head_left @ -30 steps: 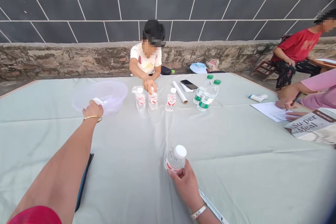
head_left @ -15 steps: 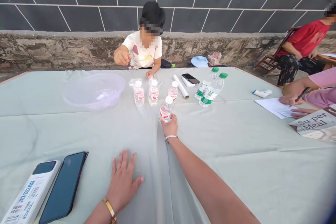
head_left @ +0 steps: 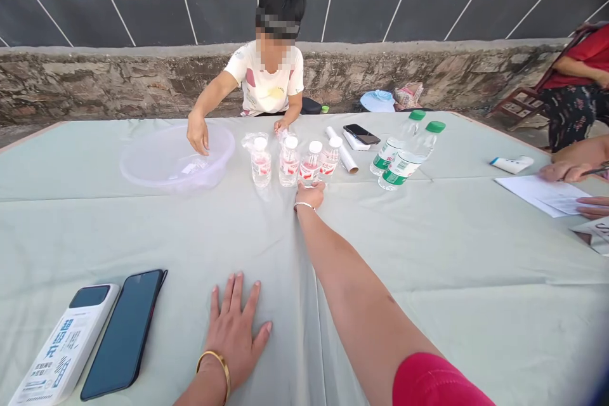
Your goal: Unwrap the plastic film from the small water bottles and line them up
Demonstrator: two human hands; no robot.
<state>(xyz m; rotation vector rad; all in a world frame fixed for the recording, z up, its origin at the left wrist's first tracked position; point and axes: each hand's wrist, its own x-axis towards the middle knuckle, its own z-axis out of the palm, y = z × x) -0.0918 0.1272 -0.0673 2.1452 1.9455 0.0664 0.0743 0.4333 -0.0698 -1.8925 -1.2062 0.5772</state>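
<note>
Head: four white-capped bottles (head_left: pixel 309 166)

plastic bottle (head_left: pixel 309 168), glossy metal bangle (head_left: pixel 223 368)

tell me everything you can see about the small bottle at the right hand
The small bottle looks like clear plastic, with a white cap on and a label marked in red. It is upright, third from the left of four similar bottles, overlapping the rightmost one in view. The right hand grasps it low down, hiding its base, so contact with the table can't be confirmed.
</note>
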